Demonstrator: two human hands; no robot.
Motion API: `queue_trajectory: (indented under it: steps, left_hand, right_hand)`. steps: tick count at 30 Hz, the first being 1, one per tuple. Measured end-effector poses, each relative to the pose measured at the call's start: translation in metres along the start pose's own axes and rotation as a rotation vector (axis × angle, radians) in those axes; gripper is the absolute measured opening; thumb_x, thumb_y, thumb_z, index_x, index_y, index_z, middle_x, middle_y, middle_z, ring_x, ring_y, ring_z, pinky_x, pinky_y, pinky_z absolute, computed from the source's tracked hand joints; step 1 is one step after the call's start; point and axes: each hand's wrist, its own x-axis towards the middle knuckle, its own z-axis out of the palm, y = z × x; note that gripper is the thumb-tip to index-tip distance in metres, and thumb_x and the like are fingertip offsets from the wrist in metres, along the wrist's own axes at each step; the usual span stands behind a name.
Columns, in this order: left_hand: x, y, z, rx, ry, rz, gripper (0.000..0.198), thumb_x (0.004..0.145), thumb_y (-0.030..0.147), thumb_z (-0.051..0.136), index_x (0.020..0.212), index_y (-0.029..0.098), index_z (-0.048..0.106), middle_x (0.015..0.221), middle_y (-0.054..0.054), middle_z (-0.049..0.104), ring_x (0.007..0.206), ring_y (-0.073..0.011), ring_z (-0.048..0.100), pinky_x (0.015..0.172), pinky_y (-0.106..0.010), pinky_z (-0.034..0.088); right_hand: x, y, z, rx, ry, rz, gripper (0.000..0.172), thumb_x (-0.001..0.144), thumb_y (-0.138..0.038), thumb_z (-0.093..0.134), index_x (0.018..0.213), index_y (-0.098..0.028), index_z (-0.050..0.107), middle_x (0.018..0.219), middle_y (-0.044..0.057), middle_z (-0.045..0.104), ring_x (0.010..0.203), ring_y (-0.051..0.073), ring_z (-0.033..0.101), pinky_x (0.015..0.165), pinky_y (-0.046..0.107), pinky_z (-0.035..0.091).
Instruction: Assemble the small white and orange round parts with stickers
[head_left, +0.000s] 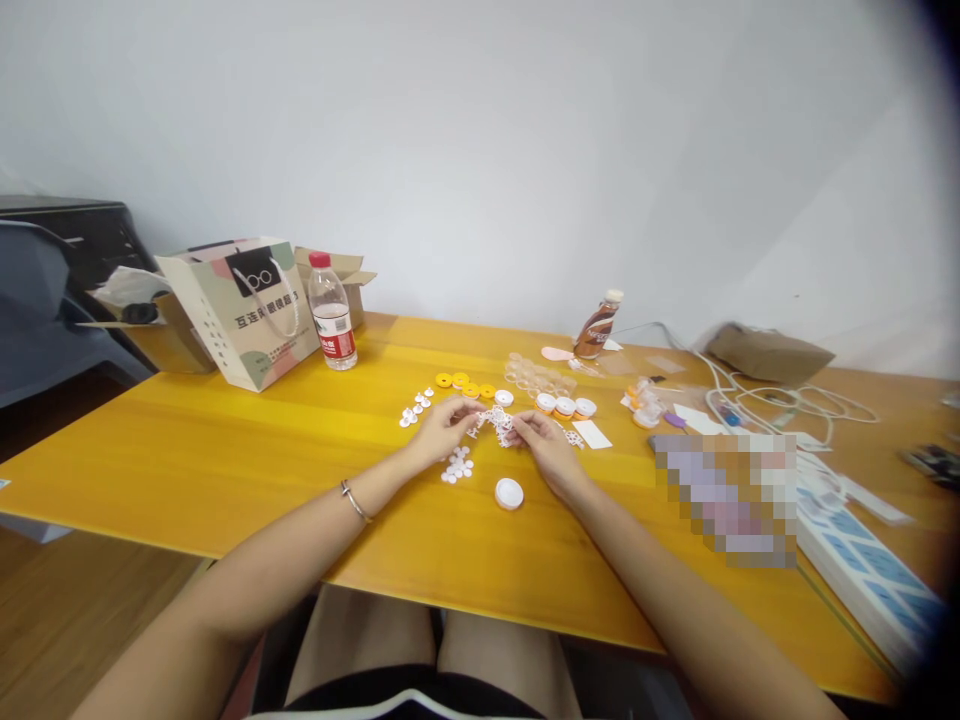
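Between my two hands, just above the table, is a small white openwork plastic piece (496, 424). My left hand (448, 428) pinches its left side, and my right hand (541, 440) grips its right side. A round white cap-like part (509, 494) lies on the table below my hands. Small white discs (457, 465) are heaped beside my left hand, with more white discs (414, 409) in rows farther left. Beyond my hands sit yellow rings (461, 384), clear rings (536, 375) and white-and-orange round parts (565, 405). A white card (592, 434) lies right of my right hand.
A water bottle (332, 315) and a paper bag (244, 315) stand at the back left, near a cardboard box (352, 270). A brown drink bottle (598, 325) stands at the back. White cables (787, 392), a brown packet (769, 352) and a blurred-out patch (720, 500) are at right.
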Motion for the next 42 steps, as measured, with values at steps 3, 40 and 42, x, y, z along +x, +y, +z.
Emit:
queue_trajectory:
  steps: [3,40,42]
  left_hand:
    - [-0.001,0.004,0.002,-0.156,-0.019,-0.065,0.017,0.078,0.017,0.053,0.093,0.015,0.061,0.088,-0.005,0.063,0.080,-0.0132,0.058,0.075,-0.025,0.046]
    - [-0.011,0.016,0.010,-0.051,0.040,-0.001,0.017,0.078,0.019,0.054,0.091,0.015,0.063,0.087,-0.005,0.062,0.078,-0.0133,0.057,0.074,-0.025,0.046]
    - [-0.011,0.015,0.011,-0.056,0.047,-0.012,0.017,0.078,0.020,0.053,0.091,0.015,0.063,0.088,-0.005,0.062,0.077,-0.0132,0.057,0.073,-0.025,0.046]
  right_hand:
    - [0.000,0.000,0.000,-0.045,0.030,0.001,0.023,0.064,-0.037,0.068,0.071,-0.017,0.059,0.058,-0.003,0.059,0.056,0.009,0.052,0.060,0.023,0.042]
    - [-0.014,-0.008,0.018,0.243,-0.125,0.222,0.015,0.061,-0.028,0.071,0.071,-0.017,0.070,0.077,0.002,0.068,0.074,0.011,0.062,0.081,0.026,0.048]
    - [-0.014,-0.008,0.018,0.251,-0.131,0.222,0.015,0.061,-0.027,0.071,0.072,-0.017,0.070,0.078,0.002,0.069,0.076,0.012,0.062,0.083,0.026,0.048]
